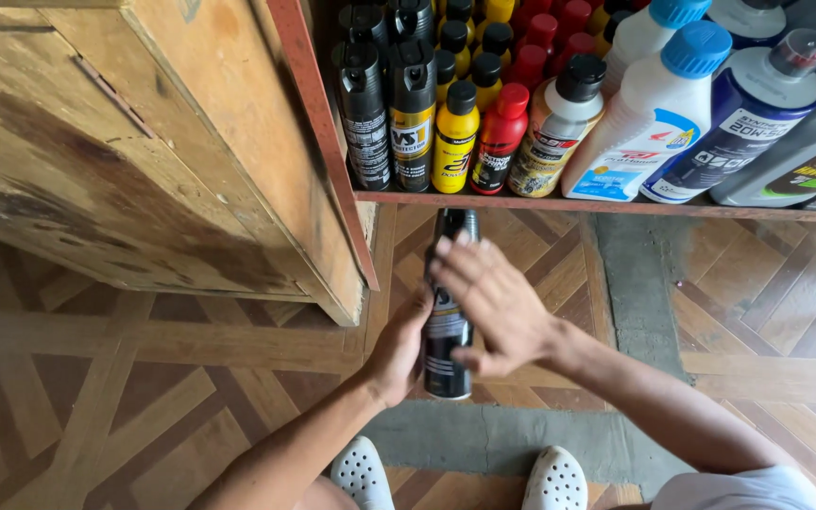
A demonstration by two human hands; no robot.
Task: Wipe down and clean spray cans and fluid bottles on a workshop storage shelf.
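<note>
Seen from above, a person crouches before a shelf, both bare forearms reaching up from the bottom edge toward a black spray can (448,331).

Left of the can stands a worn wooden cabinet (144,151), its planks rough, stained and pale brown. Beneath everything lies a wood-pattern floor (96,378) laid in angled strips, crossed by grey bands.

The left hand (399,354) comes in from the lower left, wrist bent, its fingers wrapped round the can's left side and gripping it. The can is a slim, glossy metal cylinder with a printed label. Its long axis runs nearly vertical in the view, base toward the person, top pointing up at the shelf, just below the shelf's red edge (559,203).

The right hand (495,307) lies open over the can's right side, fingers spread and straight, palm against the can, not closed around it.

Above the can, on the shelf, stand matching black spray cans (389,113), then yellow bottles (455,137), red bottles (501,137), white bottles with blue caps (649,123), and a dark blue oil bottle (743,123) farthest right.

Below the can, two white perforated clogs (460,480) show.
</note>
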